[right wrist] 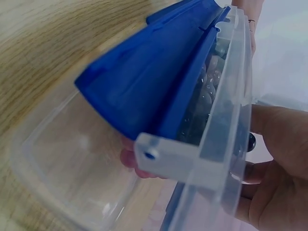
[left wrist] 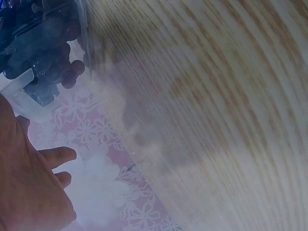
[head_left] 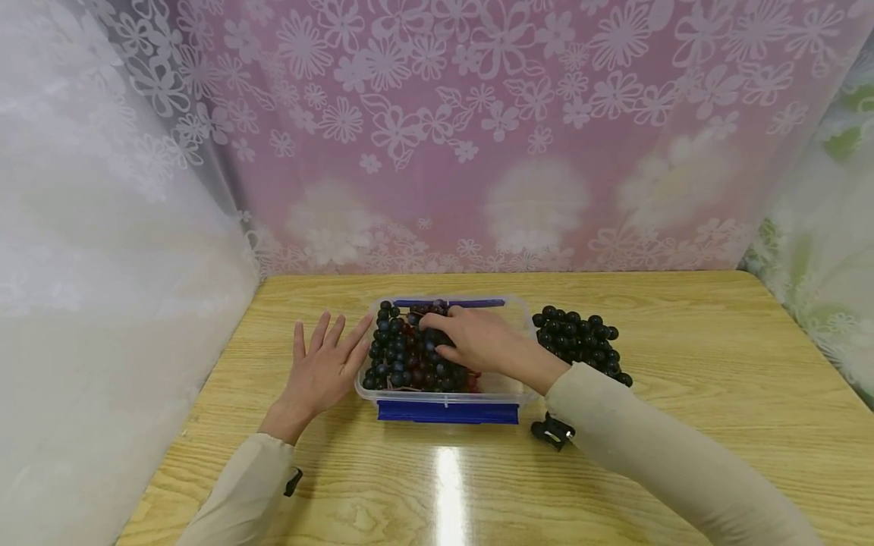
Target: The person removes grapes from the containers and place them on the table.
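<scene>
A clear plastic container [head_left: 501,396] with blue latches holds several bunches of dark grapes [head_left: 391,353], heaped in its left and middle. My right hand [head_left: 488,341] reaches in over the right wall; its curved fingers and thumb hold dark grapes near the middle. In the right wrist view, the right hand [right wrist: 281,166] is partly hidden behind the container's clear rim [right wrist: 226,115], with a dark grape [right wrist: 251,142] between thumb and fingers. My left hand [head_left: 328,371] has its fingers spread, the index fingertip at the container's left rim. The left wrist view shows the left hand [left wrist: 29,178] beside the container.
Another bunch of black grapes [head_left: 573,334] lies on the wooden table [head_left: 717,379], right of the container. One blue latch [head_left: 447,412] hangs at the container's front. A floral pink curtain [head_left: 437,152] hangs behind the table, with pale sheets at both sides.
</scene>
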`<state>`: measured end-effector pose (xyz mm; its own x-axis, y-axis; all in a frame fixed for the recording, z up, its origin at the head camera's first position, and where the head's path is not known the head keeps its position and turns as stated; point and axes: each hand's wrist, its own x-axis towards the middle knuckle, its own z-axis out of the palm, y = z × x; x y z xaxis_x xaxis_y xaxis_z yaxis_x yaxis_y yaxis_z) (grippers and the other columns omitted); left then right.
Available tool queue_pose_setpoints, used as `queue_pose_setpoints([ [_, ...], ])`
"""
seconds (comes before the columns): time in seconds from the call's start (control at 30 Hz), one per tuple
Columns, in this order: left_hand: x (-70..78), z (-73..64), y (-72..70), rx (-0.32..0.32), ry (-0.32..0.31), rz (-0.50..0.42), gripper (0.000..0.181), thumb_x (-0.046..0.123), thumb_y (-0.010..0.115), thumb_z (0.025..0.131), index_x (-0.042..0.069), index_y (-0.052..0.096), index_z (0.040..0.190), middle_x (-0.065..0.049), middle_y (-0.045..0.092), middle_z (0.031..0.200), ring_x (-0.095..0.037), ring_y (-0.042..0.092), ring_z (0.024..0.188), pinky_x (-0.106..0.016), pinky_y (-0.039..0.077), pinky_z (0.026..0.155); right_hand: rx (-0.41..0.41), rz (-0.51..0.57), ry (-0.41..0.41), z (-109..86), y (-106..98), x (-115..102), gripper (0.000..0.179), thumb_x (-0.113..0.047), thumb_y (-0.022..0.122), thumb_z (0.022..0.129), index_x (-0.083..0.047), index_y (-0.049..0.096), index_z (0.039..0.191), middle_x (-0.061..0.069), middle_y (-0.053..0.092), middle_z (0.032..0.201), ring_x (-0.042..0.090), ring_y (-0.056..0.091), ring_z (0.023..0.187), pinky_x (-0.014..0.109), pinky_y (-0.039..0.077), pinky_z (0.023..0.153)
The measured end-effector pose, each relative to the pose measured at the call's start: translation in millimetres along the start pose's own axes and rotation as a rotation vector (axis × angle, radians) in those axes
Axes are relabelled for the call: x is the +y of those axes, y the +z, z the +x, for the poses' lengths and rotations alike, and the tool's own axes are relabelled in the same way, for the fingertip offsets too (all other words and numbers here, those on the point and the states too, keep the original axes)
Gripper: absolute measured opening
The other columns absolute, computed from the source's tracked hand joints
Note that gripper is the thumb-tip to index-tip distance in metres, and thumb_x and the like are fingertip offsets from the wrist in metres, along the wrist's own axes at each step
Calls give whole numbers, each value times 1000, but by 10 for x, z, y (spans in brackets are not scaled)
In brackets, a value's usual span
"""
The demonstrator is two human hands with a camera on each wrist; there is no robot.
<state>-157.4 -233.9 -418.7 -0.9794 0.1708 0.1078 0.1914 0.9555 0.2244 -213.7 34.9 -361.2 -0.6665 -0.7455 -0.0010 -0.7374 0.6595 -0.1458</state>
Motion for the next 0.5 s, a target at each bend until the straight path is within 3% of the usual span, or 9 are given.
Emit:
queue_pose_setpoints([
  [0.2,-10,3,6,1,0,-1,52,51,27,103,38,21,153,-16,25,154,-34,2,144,-60,-14,105,37,-15,-33,-24,20,14,33,-30,62,95,-27,56,127,1,56,88,11,48,60,26,39,47],
  [0.5,-4,-3,-1,-9,-2,-7,52,51,27,103,38,20,153,-15,24,154,-34,1,144,-60,-15,105,-19,49,-6,-1,-1,7,34,-28,62,95,-23,56,128,4,57,96,12,48,59,27,35,46],
])
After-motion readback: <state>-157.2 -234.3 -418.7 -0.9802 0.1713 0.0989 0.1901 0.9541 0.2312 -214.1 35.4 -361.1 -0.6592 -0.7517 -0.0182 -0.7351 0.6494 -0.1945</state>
